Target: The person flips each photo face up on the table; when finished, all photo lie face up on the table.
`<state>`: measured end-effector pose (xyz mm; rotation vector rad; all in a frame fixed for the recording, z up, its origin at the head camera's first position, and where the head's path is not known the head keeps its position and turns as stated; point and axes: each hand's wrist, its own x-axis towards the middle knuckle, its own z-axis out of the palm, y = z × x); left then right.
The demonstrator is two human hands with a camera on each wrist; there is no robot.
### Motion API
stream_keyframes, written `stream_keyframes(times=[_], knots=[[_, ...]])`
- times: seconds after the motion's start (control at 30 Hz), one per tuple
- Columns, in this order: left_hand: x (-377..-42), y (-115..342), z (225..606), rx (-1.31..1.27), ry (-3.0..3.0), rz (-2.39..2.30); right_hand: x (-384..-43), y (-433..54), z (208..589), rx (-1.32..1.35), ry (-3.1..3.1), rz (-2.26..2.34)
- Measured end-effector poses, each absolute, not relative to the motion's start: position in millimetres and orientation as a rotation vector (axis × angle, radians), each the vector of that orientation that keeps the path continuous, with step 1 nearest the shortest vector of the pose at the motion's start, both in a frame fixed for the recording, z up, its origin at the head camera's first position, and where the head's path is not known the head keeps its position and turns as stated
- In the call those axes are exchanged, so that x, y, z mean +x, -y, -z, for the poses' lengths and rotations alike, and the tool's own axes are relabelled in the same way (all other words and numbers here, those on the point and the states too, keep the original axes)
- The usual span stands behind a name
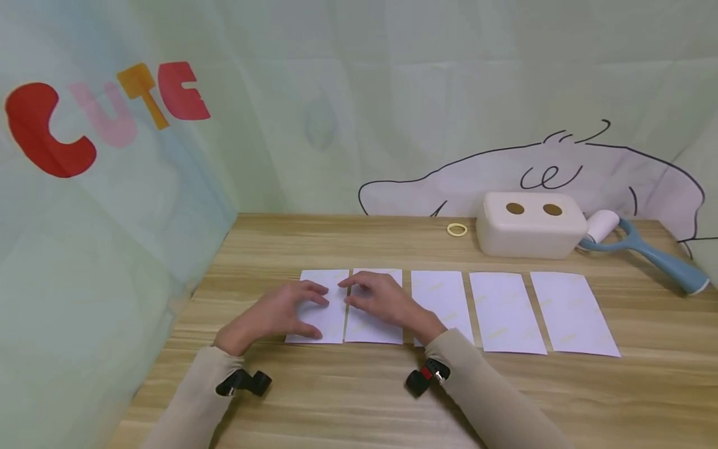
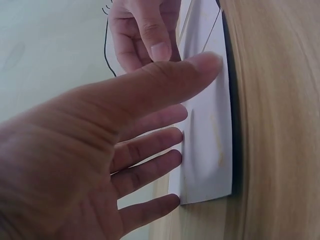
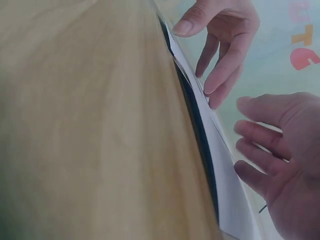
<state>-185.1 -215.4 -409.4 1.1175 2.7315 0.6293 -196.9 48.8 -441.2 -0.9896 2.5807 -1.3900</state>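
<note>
Several white paper sheets with faint yellow marks lie in a row on the wooden table. Over the leftmost sheet [image 1: 332, 321] is my left hand [image 1: 280, 308], its fingers loosely bent and spread; in the left wrist view its fingertips reach that white sheet [image 2: 207, 145]. My right hand [image 1: 384, 299] hovers at the second sheet [image 1: 373, 332], thumb and fingers apart. The right wrist view shows this right hand [image 3: 285, 145] with nothing between its fingers. The two hands face each other with a small gap. Whether the right fingertips touch paper is unclear.
Three more sheets continue to the right, starting with the third sheet [image 1: 440, 299]. Behind them stand a cream box [image 1: 530, 231] with two round holes and a pale yellow ring [image 1: 457, 230]. A blue-handled lint roller [image 1: 650, 249] lies at the back right. Printed cloth hangs behind.
</note>
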Motion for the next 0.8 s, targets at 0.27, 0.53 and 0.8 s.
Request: stream_keyframes(times=[0.27, 0.53, 0.8], knots=[[-181.3, 213.0, 408.6, 1.116, -2.728, -0.558, -197.8, -48.0, 444.1, -0.987, -2.597, 1.283], [-179.9, 211.7, 408.0, 1.091, -2.737, -0.534, -198.0, -47.2, 445.1, -1.034, -2.633, 1.189], [-179.9, 216.1, 406.7, 1.039, -2.689, -0.603, -197.4, -46.9, 445.3, -1.025, -2.631, 1.240]])
